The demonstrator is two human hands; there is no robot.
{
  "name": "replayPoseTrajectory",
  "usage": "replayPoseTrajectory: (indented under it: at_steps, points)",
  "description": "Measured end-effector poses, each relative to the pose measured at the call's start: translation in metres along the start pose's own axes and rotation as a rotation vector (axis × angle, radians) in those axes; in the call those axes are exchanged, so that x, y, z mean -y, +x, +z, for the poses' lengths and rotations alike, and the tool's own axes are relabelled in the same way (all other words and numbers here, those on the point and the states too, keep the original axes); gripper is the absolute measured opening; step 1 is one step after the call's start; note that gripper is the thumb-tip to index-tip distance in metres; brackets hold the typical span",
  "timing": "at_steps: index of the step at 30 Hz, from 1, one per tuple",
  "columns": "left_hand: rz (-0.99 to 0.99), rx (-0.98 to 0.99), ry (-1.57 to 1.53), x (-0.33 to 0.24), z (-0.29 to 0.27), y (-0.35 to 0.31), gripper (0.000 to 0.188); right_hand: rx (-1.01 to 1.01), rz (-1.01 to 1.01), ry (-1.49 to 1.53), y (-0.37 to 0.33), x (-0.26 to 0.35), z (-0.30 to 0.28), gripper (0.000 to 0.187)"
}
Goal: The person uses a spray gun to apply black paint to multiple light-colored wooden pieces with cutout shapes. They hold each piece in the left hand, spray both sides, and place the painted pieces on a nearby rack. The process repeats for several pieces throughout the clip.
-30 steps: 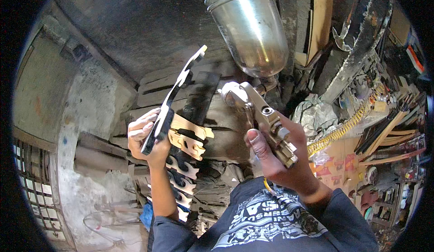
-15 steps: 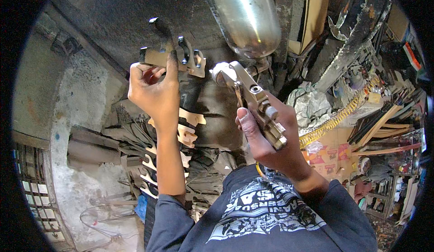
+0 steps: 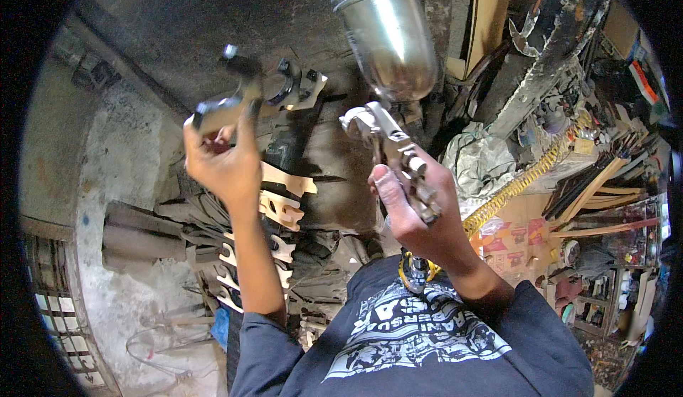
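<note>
Pinched between the fingers of my raised left hand (image 3: 226,166) is a small cut wooden piece (image 3: 217,117) with a dark, curved part; motion blurs it. Just right of it, a similar notched wooden piece (image 3: 306,92) with dark glossy curves sits at the far end of a dark support. My right hand (image 3: 427,201) is wrapped round the body of a metal spray gun (image 3: 388,130). Its shiny metal cup (image 3: 391,45) stands above, and its nozzle points left. I cannot make out whether the trigger is pressed.
Pale notched wooden pieces (image 3: 286,180) line up below my left hand. A yellow coiled hose (image 3: 512,187) runs off to the right, past a crumpled whitish sheet (image 3: 478,161). Wooden strips (image 3: 594,194) lie at the right; a barred window (image 3: 60,311) is at the left.
My left hand has moved left and slightly down with the wooden piece, away from the one beside it. The spray gun in my right hand sits a little lower, its cup shifted right.
</note>
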State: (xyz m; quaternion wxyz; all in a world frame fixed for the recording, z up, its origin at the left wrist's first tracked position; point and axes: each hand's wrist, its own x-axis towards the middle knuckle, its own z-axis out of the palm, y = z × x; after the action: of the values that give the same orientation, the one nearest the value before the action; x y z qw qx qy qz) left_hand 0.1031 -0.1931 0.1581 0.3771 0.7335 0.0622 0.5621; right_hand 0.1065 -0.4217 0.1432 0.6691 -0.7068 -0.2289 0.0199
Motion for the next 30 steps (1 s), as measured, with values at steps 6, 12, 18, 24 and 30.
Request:
replayPoseTrajectory:
  at_steps: [6,12,18,24,30]
  points:
    - [0.165,0.199,-0.402,0.045,-0.070,0.006,0.024,-0.051,0.081,0.008,-0.001,0.007,-0.032,0.018]
    - [0.166,0.207,-0.393,0.064,-0.109,0.014,0.029,0.006,0.124,0.125,-0.012,0.024,-0.045,0.011]
    - [0.148,0.166,-0.376,0.056,-0.130,0.013,0.026,-0.062,0.194,0.274,-0.016,0.040,-0.043,0.005]
    - [0.180,0.171,-0.405,0.044,-0.149,0.014,0.022,0.003,0.136,0.222,0.011,0.025,-0.047,0.013]
    - [-0.261,-0.333,-0.840,0.075,-0.168,0.000,0.020,-0.028,0.091,0.283,0.005,0.011,-0.044,0.020]
